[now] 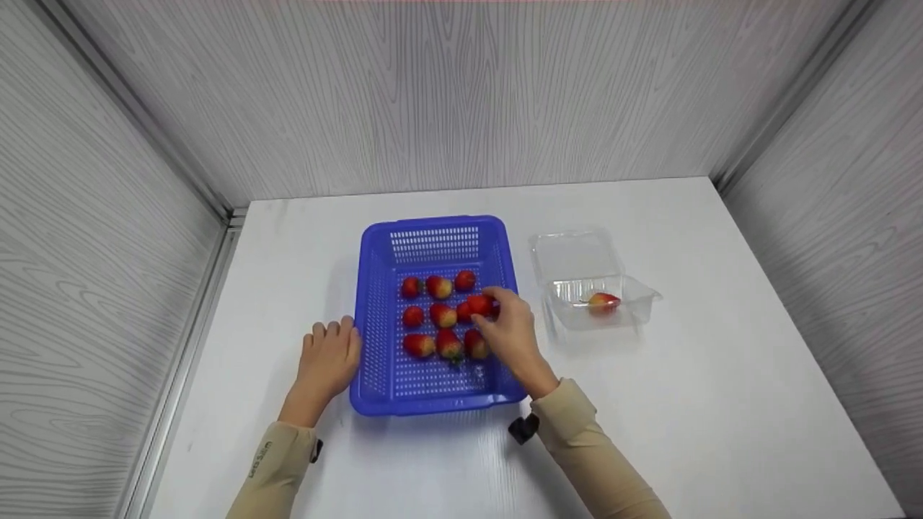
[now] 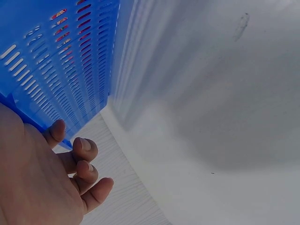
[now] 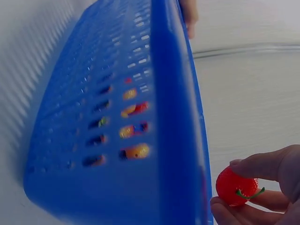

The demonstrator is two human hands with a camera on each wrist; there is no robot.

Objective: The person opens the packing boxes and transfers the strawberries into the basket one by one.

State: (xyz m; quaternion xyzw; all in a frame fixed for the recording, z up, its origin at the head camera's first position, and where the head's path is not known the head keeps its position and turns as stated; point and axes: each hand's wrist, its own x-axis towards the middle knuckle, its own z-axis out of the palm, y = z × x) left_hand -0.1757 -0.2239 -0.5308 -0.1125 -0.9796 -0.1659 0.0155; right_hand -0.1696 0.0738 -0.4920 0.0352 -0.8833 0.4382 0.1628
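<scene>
A red strawberry (image 1: 479, 304) is pinched between the thumb and fingers of my right hand (image 1: 515, 333), above the right side of a blue plastic basket (image 1: 436, 406). Its green stem shows in the right wrist view, where the held strawberry (image 3: 234, 186) appears beyond the basket's rim (image 3: 176, 93). Several more strawberries (image 1: 442, 315) lie in rough rows on the basket floor. My left hand (image 1: 328, 364) holds the basket's left rim; in the left wrist view its fingers (image 2: 86, 146) curl below the edge, and the thumb is hidden there.
Right of the basket, a clear plastic clamshell box (image 1: 577, 317) stands with its lid (image 1: 577, 256) folded back. One strawberry (image 1: 603, 303) lies inside it. The white table (image 1: 721, 404) is bordered by pale wood-grain panels (image 1: 461, 94) at the back and sides.
</scene>
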